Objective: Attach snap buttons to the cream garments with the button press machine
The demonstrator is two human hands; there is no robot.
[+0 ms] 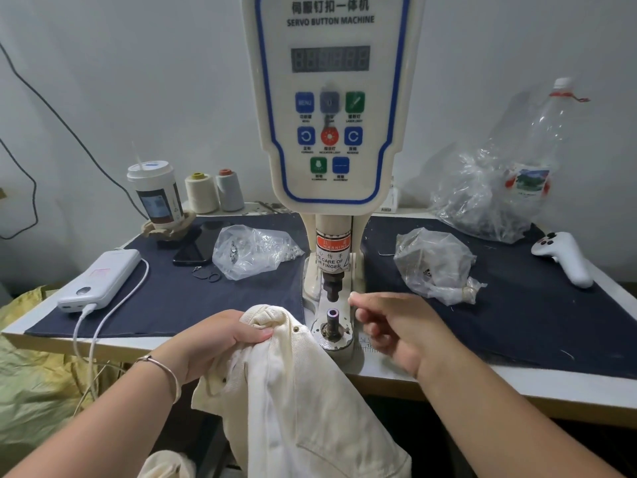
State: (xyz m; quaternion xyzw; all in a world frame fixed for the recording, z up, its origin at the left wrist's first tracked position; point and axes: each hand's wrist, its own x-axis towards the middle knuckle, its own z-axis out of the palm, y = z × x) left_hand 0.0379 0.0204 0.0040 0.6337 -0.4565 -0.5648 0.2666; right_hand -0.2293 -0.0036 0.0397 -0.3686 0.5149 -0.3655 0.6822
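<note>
Worktop (517, 343): pale top under a dark blue cloth, carrying the press and loose supplies.
Button press machine (331, 108): upright at the middle of the worktop; control panel above, punch (331, 288) hanging above the lower die (333, 313), apart from it, nothing between them.
Cream garment (303, 384): draped off the front edge of the worktop, its top bunched just left of the die; one snap (295, 328) already shows near that edge.
Bags of snap parts: one clear bag (251, 251) left of the machine, another (436, 265) right of it.
Left hand (220, 339): fingers curled around the bunched top of the garment, gripping it.
Right hand (396, 329): just right of the die, fingers loosely curled with thumb and forefinger close together; whether they pinch a small snap part cannot be told.
Step in hand: by the look of it, loading or readying the die before the fabric goes on.
Next move: likely calls for sliding the garment edge flat over the die, aligning the spot, and drawing fingers clear of the punch.
</note>
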